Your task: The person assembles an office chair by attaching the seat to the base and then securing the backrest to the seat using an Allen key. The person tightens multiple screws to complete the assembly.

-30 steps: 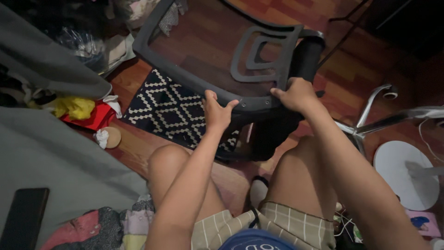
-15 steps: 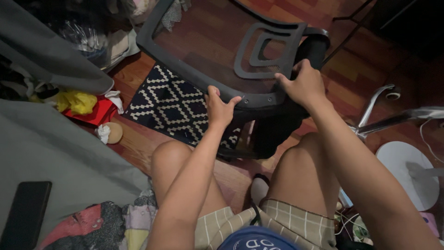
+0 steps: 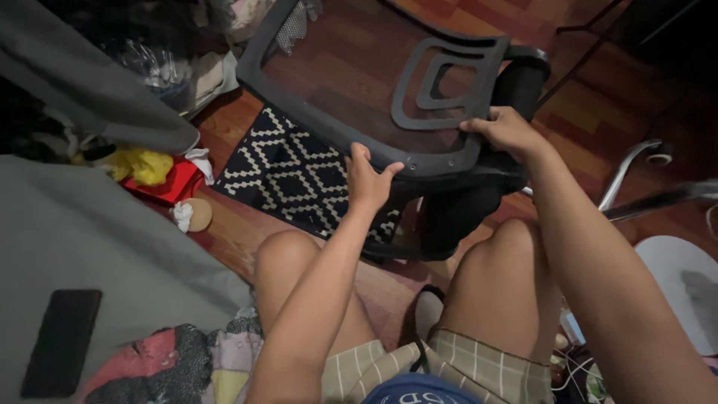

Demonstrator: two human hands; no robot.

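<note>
While the left hand [image 3: 368, 179] grips the same near rim of the mesh chair back [image 3: 351, 82] as it did a second ago, the right hand [image 3: 508, 131] has shifted: a second ago it was clamped on the rim's right corner beside the black cushion, half a second ago it had lifted toward the lumbar bracket [image 3: 449, 78], and now it lies on the frame at the bracket's lower right edge. Judging from that, the grip is being re-set further in on the frame, so the back is held at two spread points rather than at one end. The left fingers [image 3: 359, 153] are curled, thumb over the top of the rim and the others under it, pinching the plastic edge. The right fingers [image 3: 482, 123] are bent and close together over the frame edge; whether they wrap fully round it cannot be told, since their tips are hidden. The chair back lies tilted, far from the person's bare knees, above a black-and-white patterned rug [image 3: 288, 176] on the wooden floor [image 3: 224, 224]. A black seat cushion [image 3: 516, 82] sits just right of the bracket, and a chrome chair base [image 3: 628, 176] lies further right. To the near left a dark phone [image 3: 61, 342] rests on a grey bed sheet [image 3: 97, 247], with yellow and red clutter [image 3: 153, 170] beyond.
</note>
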